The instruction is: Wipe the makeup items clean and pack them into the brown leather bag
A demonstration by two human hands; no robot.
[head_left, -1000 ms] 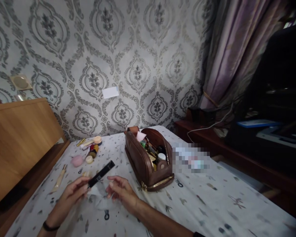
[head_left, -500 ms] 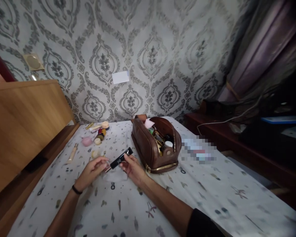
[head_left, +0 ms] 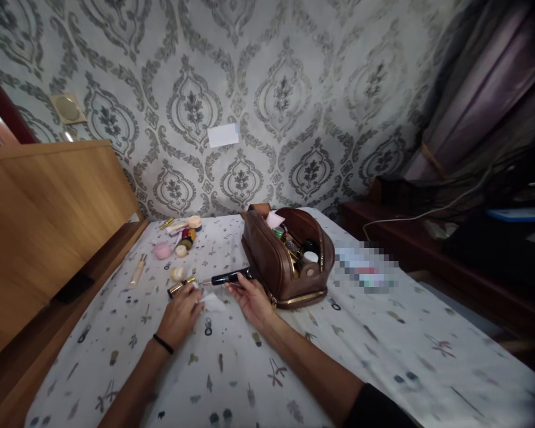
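My right hand (head_left: 252, 303) pinches a slim black cosmetic tube (head_left: 226, 277) with a thin pinkish end pointing left. My left hand (head_left: 181, 318), wearing a black wristband, is closed on a crumpled white tissue (head_left: 213, 301) that spreads over the sheet between both hands. Just past the left fingers are gold-coloured tubes (head_left: 176, 289); whether the fingers touch them cannot be made out. A small cream-coloured jar (head_left: 177, 273) sits behind them. Beside my right hand stands an unzipped brown leather bag (head_left: 267, 261), packed with cosmetics and a white-capped jar (head_left: 311, 257).
More cosmetics lie farther back on the left, among them a pink round container (head_left: 162, 251), a jar (head_left: 195, 223) and a beige tube (head_left: 137, 272). A wooden panel (head_left: 62, 208) borders the left side. Right of the bag lies a blurred-out item (head_left: 365, 267) on the patterned sheet (head_left: 249, 380).
The black tube has gone from slanted to nearly level and slightly right. My left hand has turned palm-down and shifted a little right. The whole view has shifted slightly.
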